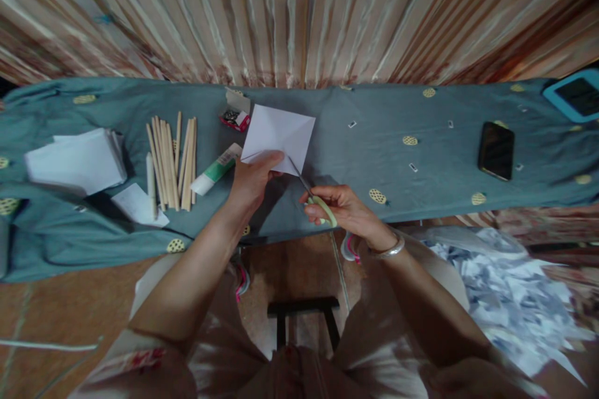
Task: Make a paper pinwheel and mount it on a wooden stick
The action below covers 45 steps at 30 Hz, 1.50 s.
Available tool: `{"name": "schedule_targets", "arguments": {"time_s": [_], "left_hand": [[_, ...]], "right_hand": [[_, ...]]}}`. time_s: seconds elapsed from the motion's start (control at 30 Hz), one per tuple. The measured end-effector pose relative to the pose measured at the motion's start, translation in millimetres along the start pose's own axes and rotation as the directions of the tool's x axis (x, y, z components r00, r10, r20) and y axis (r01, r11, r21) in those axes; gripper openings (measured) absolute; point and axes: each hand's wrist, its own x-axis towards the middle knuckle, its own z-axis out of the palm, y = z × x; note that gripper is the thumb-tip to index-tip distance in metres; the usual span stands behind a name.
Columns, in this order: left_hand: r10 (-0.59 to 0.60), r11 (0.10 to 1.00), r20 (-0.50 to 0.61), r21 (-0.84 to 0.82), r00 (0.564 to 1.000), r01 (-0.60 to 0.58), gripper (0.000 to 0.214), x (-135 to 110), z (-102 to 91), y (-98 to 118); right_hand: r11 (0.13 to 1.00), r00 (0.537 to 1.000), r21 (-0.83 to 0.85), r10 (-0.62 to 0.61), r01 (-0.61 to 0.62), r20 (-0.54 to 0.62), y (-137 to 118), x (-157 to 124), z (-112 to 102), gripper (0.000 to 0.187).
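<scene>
My left hand (256, 177) is closed on the near left edge of a white square of paper (281, 129), thumb on top. Faint crease lines cross the sheet, and a slit shows near its left side by the thumb. In my right hand (344, 207) is a pair of scissors (322, 207) with pale green handles, fingers in the loops. Their blades reach the near edge of the paper, pointing up and left toward its middle. A white and green glue tube (216, 168) lies just left of my left hand.
A small red box of dark pins or tacks (235, 117) stands open behind the glue. Further left are several wooden sticks (171, 162) and a paper stack (75, 162). A phone (496, 151) and blue-framed device (574, 96) lie right. Paper scraps (515, 299) are heaped below the table.
</scene>
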Motion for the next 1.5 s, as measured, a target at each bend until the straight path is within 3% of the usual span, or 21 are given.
{"name": "schedule_targets", "arguments": {"time_s": [0.37,0.63,1.5], "left_hand": [[0.020,0.998,0.058,0.064,0.998,-0.024,0.021,1,-2.8,-8],[0.023,0.999,0.048,0.045,0.999,-0.025,0.023,2,-2.6,-8],[0.042,0.991,0.063,0.126,0.997,-0.050,0.020,-4,-1.5,-11]], "right_hand": [[0.996,0.998,-0.069,-0.065,0.065,0.001,0,0,-1,0.045],[1.000,0.999,0.007,-0.015,0.016,-0.031,3,2,-1,0.046],[0.999,0.996,0.038,0.013,-0.009,-0.092,-4,1,2,0.048]]}}
